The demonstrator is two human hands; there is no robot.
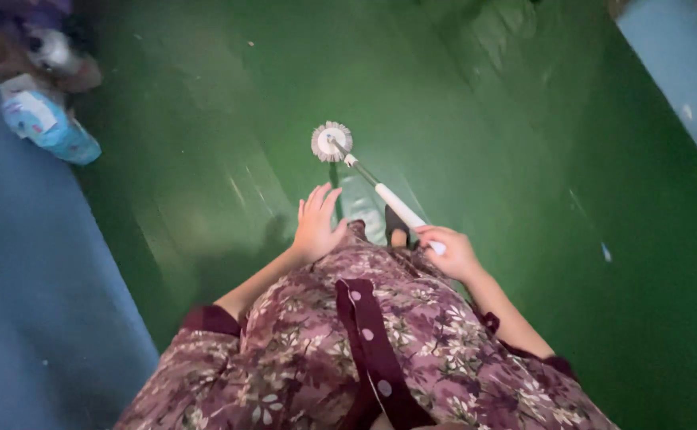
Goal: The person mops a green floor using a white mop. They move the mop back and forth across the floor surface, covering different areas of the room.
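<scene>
Right hand grips the mop handle's near end, angling the head flat onto the green floor ahead; left hand hangs released, fingers spread.

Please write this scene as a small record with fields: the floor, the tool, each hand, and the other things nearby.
Floor: glossy green painted floor
Tool: round white string mop head on a thin pole with a white grip
Right hand: closed around the top of the grip
Left hand: open, fingers spread, holding nothing
Clothing: purple floral garment
Nearby: pale blue plastic package by the blue wall, upper left
</scene>
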